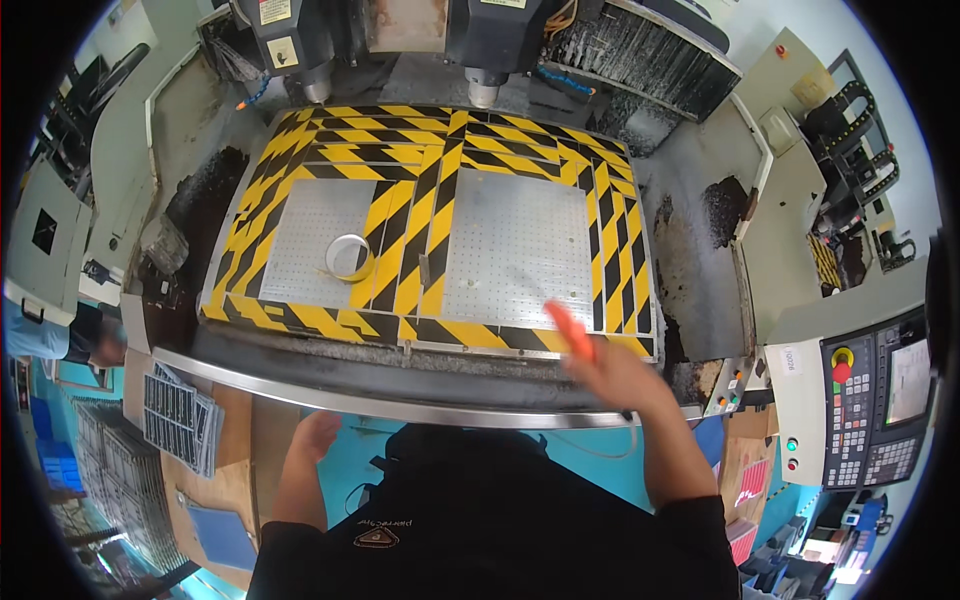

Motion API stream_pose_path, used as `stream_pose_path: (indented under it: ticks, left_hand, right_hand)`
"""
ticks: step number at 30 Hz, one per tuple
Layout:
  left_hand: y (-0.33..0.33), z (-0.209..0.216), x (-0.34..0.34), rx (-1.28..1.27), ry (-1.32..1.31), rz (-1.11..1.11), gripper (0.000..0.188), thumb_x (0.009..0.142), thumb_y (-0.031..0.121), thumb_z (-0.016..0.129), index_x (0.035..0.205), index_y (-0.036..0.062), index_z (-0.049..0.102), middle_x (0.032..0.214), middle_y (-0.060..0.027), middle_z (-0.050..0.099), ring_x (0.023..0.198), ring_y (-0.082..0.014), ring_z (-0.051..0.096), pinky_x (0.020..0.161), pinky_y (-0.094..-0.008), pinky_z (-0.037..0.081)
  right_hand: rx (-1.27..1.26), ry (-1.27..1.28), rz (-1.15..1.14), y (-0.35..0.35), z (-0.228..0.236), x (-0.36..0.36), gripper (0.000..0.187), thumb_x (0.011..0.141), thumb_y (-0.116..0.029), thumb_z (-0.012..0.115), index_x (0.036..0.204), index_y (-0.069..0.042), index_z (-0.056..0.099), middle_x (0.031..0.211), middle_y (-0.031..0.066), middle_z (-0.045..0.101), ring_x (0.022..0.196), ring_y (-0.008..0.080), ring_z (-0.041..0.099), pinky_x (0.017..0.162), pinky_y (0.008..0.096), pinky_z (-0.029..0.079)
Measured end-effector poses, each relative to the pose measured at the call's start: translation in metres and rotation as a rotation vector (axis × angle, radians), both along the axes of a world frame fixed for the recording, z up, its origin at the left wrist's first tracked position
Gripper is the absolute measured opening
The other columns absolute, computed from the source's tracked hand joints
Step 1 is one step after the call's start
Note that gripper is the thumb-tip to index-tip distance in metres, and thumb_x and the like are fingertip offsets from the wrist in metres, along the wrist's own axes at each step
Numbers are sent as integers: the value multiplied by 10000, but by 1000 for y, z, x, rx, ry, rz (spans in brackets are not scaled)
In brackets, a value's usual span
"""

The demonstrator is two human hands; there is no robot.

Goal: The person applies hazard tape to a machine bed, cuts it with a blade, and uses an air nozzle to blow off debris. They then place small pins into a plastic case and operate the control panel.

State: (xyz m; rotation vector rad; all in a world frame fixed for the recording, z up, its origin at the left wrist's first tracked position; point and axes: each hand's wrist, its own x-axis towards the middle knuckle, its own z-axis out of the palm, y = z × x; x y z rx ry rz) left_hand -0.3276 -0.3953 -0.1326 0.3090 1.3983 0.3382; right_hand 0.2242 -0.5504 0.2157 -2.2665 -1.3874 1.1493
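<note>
Hanging just beside metal front rim [450, 410], left hand [318, 430] showed fingers too unclear to tell grip. Right hand [605, 370] clenched orange tool [570, 328], blurred, pointing away over near edge of right perforated plate [515, 240]. Tape roll [361, 243] lay at right side of left perforated plate [310, 230]. Yellow-black striped tape [432, 195] framed both plates. Two spindles [484, 88] stood beyond, at far side.

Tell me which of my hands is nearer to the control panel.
Right. Your right hand, holding an orange tool, is left of the control panel; your left hand is much farther left.
</note>
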Motion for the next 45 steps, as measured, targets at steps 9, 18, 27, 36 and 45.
stream_pose_path:
  ticks: [9,18,27,36,45]
  left_hand:
    - [21,-20,-8,12,261,-336,384,896,245,598,1253,105,605,1231,-95,649,1153,-276,588,1048,-436,376]
    - [14,-26,18,-149,352,-614,528,952,389,605,1379,84,546,1415,-155,541,1292,-296,513,1071,-457,386]
    - [45,1,79,87,275,-934,528,945,393,630,1366,81,565,1401,-158,555,1270,-295,532,1051,-451,406]
    - [17,66,85,415,269,-1141,527,937,396,659,1351,78,587,1386,-160,572,1245,-293,553,1027,-445,429]
    - [41,95,62,293,169,-1133,556,952,319,676,1425,70,525,1467,-121,496,1323,-232,469,1098,-369,373]
  right_hand:
    - [32,-334,-92,126,-52,-17,537,967,-487,563,986,44,644,943,278,689,922,455,669,821,501,525]
    - [-5,-358,-208,134,-71,22,537,973,-472,563,1003,58,645,930,282,693,922,446,676,828,498,528]
    - [-57,-473,-455,72,-81,70,572,953,-513,575,992,52,661,924,286,687,931,434,678,822,486,518]
    - [39,-108,-694,54,-81,87,570,949,-503,581,990,57,673,896,279,692,868,444,683,746,488,526]
    - [77,-260,-152,150,-74,-21,546,960,-501,560,1004,32,672,952,264,697,933,438,673,829,495,523]
